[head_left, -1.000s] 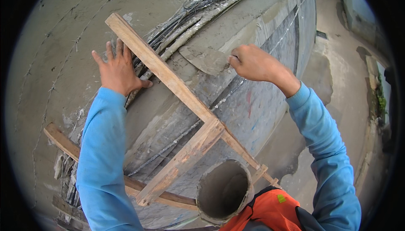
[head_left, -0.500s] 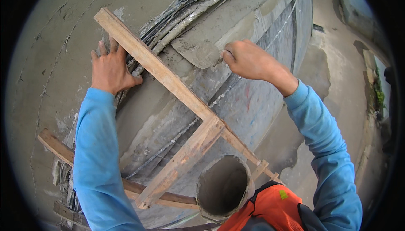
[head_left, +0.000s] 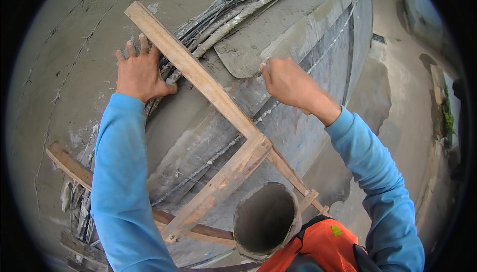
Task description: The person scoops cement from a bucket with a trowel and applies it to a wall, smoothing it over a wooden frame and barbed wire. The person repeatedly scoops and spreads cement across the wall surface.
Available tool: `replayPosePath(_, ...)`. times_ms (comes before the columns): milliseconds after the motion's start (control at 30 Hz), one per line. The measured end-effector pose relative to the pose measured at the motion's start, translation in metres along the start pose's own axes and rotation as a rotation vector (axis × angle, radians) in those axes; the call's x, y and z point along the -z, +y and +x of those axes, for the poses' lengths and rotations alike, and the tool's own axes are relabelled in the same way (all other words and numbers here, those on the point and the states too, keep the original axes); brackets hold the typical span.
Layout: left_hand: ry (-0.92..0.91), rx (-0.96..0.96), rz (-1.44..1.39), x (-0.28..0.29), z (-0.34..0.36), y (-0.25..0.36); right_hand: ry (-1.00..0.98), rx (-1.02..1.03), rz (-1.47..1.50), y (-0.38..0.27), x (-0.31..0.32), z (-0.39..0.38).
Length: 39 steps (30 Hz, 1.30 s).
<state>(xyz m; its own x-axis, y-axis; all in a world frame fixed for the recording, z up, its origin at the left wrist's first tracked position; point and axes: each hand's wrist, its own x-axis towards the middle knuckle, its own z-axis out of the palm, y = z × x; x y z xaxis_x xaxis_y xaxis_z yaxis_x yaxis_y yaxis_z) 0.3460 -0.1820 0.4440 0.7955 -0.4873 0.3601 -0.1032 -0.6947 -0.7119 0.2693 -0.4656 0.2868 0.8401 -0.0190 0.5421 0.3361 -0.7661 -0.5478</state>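
My right hand [head_left: 290,85] is closed around the handle of a trowel, which the fingers mostly hide. The mortar-smeared trowel blade [head_left: 241,60] lies against the wet grey ledge [head_left: 285,21], beside the pipes. To the left, my left hand [head_left: 141,73] is spread with its palm toward the rendered wall [head_left: 69,73]; its thumb points at the cable and pipe bundle [head_left: 223,23]. Just right of those fingers, a wooden beam [head_left: 191,68] crosses in front of the bundle.
A wooden brace [head_left: 218,187] joins the beam, with a plank [head_left: 69,165] behind my left forearm. Below stands a mortar-coated bucket [head_left: 266,220] beside my orange vest [head_left: 323,247]. Barbed wire [head_left: 59,93] runs along the wall. Far below on the right lies a paved lane [head_left: 397,98].
The view has shifted slightly, so the beam and my left hand appear farther right. My right hand has come a little lower and nearer, still gripping the trowel.
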Motion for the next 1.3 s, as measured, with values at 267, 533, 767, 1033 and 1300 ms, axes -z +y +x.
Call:
replayPosePath(267,-0.014,0.012,-0.011,0.003,-0.003,0.000,-0.212,-0.067,-0.026,-0.021,0.012,0.039)
replayPosePath(533,-0.002,-0.006,-0.007,0.006,-0.004,-0.002,-0.462,-0.110,-0.121,-0.049,0.039,0.066)
replayPosePath(767,0.005,0.004,-0.035,0.006,-0.006,-0.002,-0.463,-0.073,-0.181,-0.047,0.060,0.041)
replayPosePath(1033,-0.007,0.013,-0.062,0.007,-0.006,-0.001,-0.318,-0.240,-0.071,-0.044,0.016,0.051)
replayPosePath(1300,-0.038,0.016,-0.016,0.009,-0.005,0.001,-0.521,-0.182,-0.141,-0.057,0.037,0.088)
